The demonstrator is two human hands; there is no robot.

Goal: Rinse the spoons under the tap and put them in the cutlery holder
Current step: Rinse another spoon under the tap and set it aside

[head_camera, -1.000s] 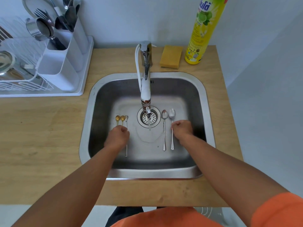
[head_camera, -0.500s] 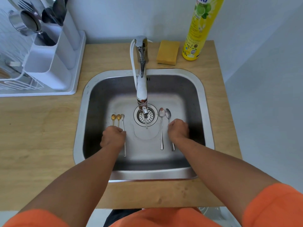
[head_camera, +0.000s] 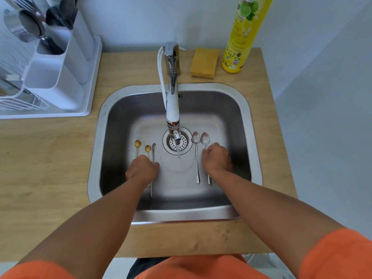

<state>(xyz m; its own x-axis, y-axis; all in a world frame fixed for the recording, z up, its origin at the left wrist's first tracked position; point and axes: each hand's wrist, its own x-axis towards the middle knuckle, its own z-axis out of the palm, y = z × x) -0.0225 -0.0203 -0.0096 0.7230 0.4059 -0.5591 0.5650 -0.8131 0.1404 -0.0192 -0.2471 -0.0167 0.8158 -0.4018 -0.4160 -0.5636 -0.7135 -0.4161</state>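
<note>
Five spoons lie in the steel sink (head_camera: 94, 158). Left of the drain are two gold spoons (head_camera: 137, 143) (head_camera: 148, 148) and a thin silver spoon (head_camera: 153, 150). My left hand (head_camera: 143, 168) is closed over their handles, and the leftmost gold spoon sticks out farther than the other. On the right lie two silver spoons (head_camera: 196, 137) (head_camera: 205, 138). My right hand (head_camera: 216, 158) is closed on the handle of the rightmost one. The tap (head_camera: 172, 101) runs a thin stream over the drain. The white cutlery holder (head_camera: 54, 81) stands at the back left.
The holder sits in a white drying rack tray (head_camera: 92, 77) with several utensils and a metal cup (head_camera: 26, 25). A yellow sponge (head_camera: 204, 62) and a yellow detergent bottle (head_camera: 241, 35) stand behind the sink. The wooden counter (head_camera: 40, 162) surrounds the sink.
The leftmost gold spoon has slid forward past its neighbour under my left hand. My right hand has crept up the rightmost spoon's handle. The view has tilted slightly.
</note>
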